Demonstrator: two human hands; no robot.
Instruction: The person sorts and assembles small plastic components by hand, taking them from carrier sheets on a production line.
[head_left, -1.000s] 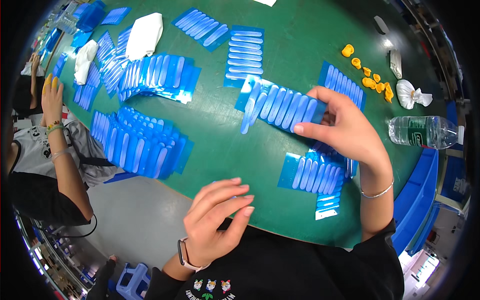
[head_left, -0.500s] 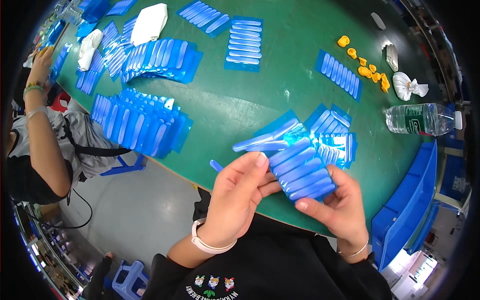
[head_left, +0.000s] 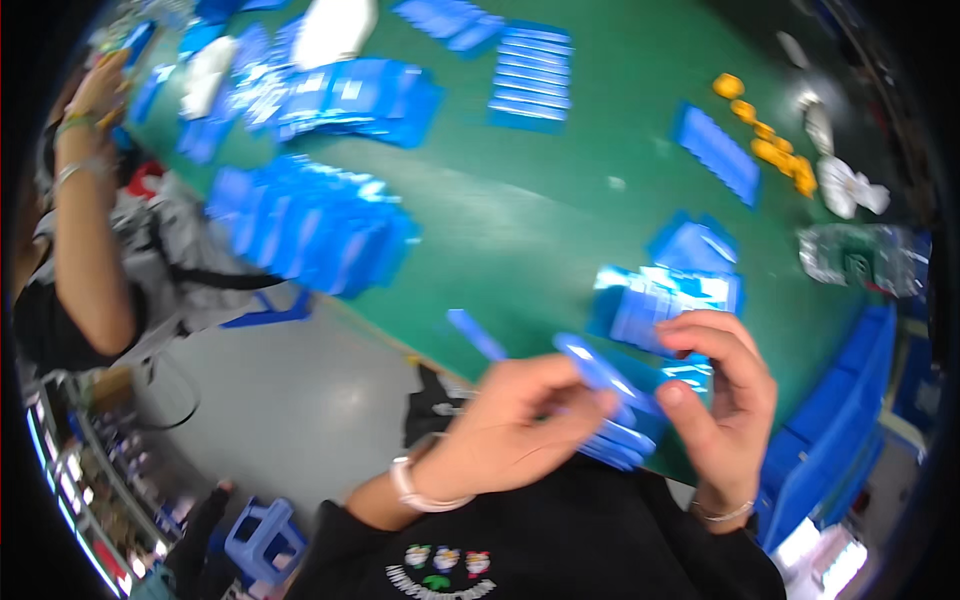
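Glossy blue plastic strips (head_left: 618,447), smooth green tabletop (head_left: 470,230), clear plastic bottle (head_left: 862,258), matt shirt (head_left: 570,535)

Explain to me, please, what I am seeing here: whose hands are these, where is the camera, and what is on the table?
There is no machine here: the two bare hands belong to the person wearing the camera on the head. It looks down through a very wide lens, so edges bend. The left hand holds some blue strips; the right hand is open beside them, but blur hides whether it touches. On the green table lie piles of blue sheets, small yellow pieces and a clear bottle on its side. At the left is another person.
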